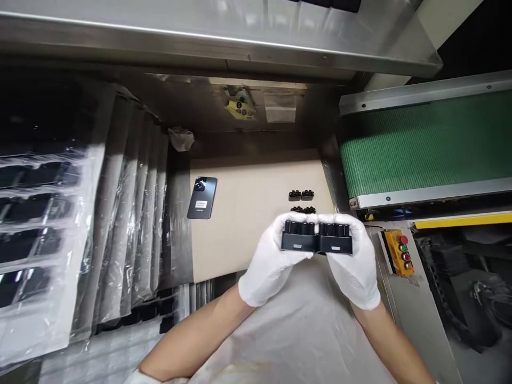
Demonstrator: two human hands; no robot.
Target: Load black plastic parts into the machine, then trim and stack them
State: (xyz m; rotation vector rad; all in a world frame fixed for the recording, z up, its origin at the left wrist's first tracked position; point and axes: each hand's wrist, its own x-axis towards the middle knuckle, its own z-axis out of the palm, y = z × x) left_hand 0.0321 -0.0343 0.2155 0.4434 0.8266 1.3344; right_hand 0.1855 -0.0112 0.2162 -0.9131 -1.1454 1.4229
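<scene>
Both of my hands wear white gloves. My left hand (269,264) is closed around a black plastic part (298,242) with a row of short upright posts and a small light rectangle on its front. My right hand (357,264) grips a matching black plastic part (336,243). The two parts are held level, side by side, their inner ends close together or touching; I cannot tell whether they are joined. Just beyond them, small black pieces (301,196) lie on the tan board (244,213), a nearer pair partly hidden behind my gloves.
A phone (202,198) lies at the board's left. Stacked plastic-wrapped trays (132,202) stand on the left. To the right are a green conveyor belt (428,144) and a yellow button box (400,253). A metal shelf (224,42) overhangs the back, with a crumpled plastic bag (181,138) below.
</scene>
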